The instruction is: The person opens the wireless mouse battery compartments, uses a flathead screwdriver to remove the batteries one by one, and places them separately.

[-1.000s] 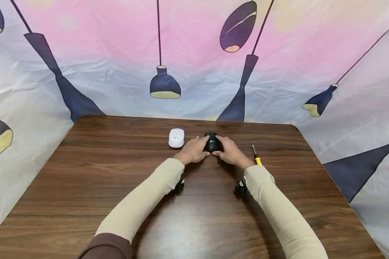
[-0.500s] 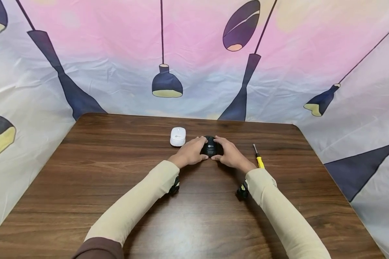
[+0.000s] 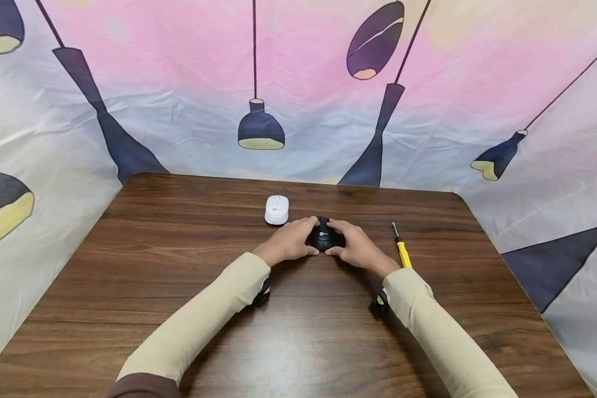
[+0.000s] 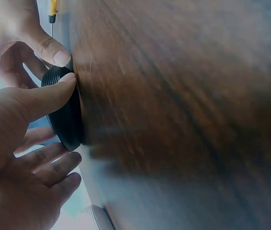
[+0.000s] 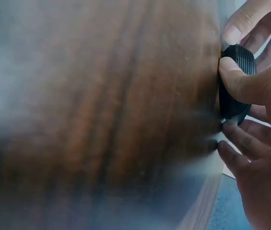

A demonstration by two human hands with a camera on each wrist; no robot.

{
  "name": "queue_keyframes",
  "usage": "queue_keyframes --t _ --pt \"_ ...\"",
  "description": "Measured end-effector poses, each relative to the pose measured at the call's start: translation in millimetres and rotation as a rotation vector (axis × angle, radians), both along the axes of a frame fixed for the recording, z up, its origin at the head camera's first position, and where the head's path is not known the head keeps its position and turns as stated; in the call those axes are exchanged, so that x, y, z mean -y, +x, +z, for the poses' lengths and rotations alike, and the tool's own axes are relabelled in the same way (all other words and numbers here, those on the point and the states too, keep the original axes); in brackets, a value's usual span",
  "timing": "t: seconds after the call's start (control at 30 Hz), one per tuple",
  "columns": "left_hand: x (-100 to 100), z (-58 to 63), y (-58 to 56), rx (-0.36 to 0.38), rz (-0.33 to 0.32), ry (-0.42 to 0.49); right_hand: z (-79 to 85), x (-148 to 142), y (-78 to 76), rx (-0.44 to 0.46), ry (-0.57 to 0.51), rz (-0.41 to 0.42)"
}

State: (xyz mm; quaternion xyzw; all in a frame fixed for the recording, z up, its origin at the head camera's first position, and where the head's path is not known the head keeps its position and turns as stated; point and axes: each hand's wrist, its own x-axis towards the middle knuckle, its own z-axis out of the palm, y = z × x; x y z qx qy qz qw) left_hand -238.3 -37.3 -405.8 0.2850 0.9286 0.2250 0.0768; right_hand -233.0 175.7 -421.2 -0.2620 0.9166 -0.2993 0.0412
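Note:
A black computer mouse (image 3: 322,236) lies on the wooden table between my two hands. My left hand (image 3: 289,241) grips its left side, thumb near the closer end and fingers along the far part. From the other side my right hand (image 3: 360,246) holds it the same way. In the left wrist view the ribbed end of the mouse (image 4: 67,120) shows by both thumbs, its base right at the tabletop. The right wrist view shows the right thumb (image 5: 233,72) against the side of the mouse, with fingertips at its far end.
A white computer mouse (image 3: 277,210) stands just behind my left hand. To the right lies a screwdriver (image 3: 403,253) with a yellow handle, its lower end next to my right sleeve. A printed cloth (image 3: 194,132) hangs behind the table's far edge.
Both hands have drawn the black mouse nearer to me, away from the far edge. The white mouse and screwdriver have kept their places; the head view has shifted slightly.

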Motion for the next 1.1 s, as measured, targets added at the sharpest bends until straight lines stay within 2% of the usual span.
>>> queue_keyframes --t 0.2,0.43,0.8,1.1 --pt "4 -0.6 5.7 -0.035 -0.019 -0.008 -1.4 2 8.1 -0.027 -0.003 0.027" --pt "10 -2.3 12.7 -0.058 -0.029 0.023 -4.0 3 13.3 -0.027 -0.029 0.055" --pt "17 -2.5 19.9 -0.008 -0.035 0.066 -2.9 7 19.5 -0.021 -0.085 0.095" --pt "19 3.4 26.2 0.008 -0.041 0.051 -0.9 6 25.1 -0.029 -0.134 0.106"
